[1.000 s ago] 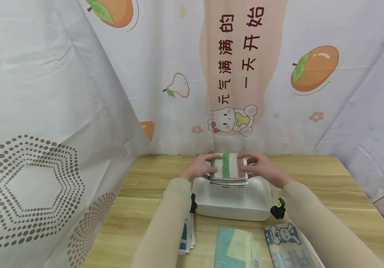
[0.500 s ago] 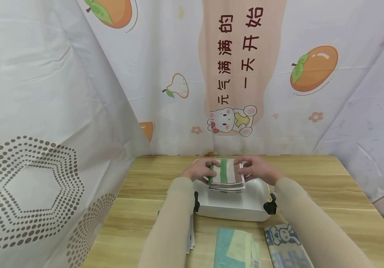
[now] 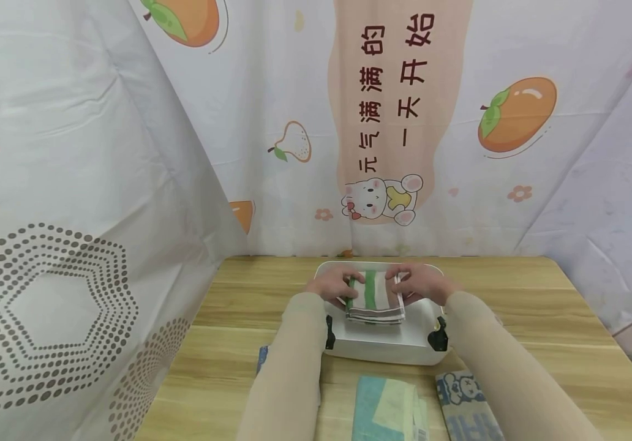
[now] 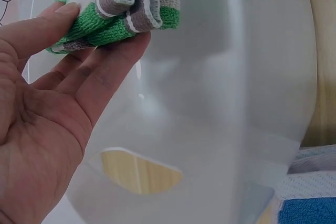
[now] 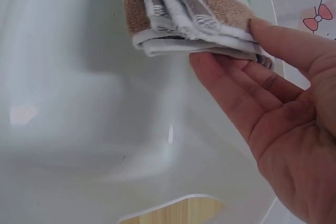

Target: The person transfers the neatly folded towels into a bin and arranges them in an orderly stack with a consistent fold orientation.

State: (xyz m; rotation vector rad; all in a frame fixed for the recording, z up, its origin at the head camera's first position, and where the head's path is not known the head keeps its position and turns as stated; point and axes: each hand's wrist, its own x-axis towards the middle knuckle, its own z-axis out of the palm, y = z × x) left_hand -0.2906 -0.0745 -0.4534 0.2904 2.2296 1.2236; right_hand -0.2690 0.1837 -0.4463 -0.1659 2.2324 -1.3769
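White, green and brown stripes run across the folded terry towel (image 3: 370, 293), which hangs level inside the white bin (image 3: 382, 351), seemingly just above its floor rather than resting on it. Both hands have it by opposite ends: the left hand (image 3: 338, 285) pinches one edge, thumb on top and fingers underneath, and the right hand (image 3: 419, 283) pinches the other the same way. As far as I can judge, the folding of this piece is done and the lowering nearly so, while letting go is not yet done. Three more cloths lie outside on the table (image 3: 514, 300), apparently left for later if they too belong in the bin: a teal-and-yellow towel (image 3: 384, 407), a blue-grey towel (image 3: 462, 407) with a cartoon bear, and a blue cloth (image 3: 263, 357) mostly hidden by the left forearm (image 3: 288, 380). Up close, the striped towel's pile is looped and nubbly, its layers stacked in soft bends with flat, woven hems. By contrast the bin looks like smooth, glossy plastic, with rounded corners and a curved handle opening (image 4: 140, 172) that shows pale wood grain through it.
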